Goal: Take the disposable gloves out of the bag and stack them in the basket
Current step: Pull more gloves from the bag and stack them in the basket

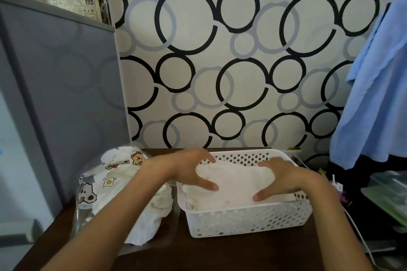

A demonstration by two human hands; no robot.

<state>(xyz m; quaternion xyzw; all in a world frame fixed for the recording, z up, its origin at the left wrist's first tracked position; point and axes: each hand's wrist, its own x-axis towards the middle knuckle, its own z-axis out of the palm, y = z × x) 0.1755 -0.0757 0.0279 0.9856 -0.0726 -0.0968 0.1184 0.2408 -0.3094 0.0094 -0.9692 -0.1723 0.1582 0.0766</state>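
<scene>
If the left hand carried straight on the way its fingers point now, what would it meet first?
The left hand rests on the stack of gloves in the basket, fingers pointing right across it. Going straight on, it would probably meet the right hand on the stack's other side first, though depth is uncertain.

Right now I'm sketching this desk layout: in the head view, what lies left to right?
Grey cabinet → printed bag of gloves → left hand → right hand, both on the glove stack in the white basket → blue cloth.
</scene>
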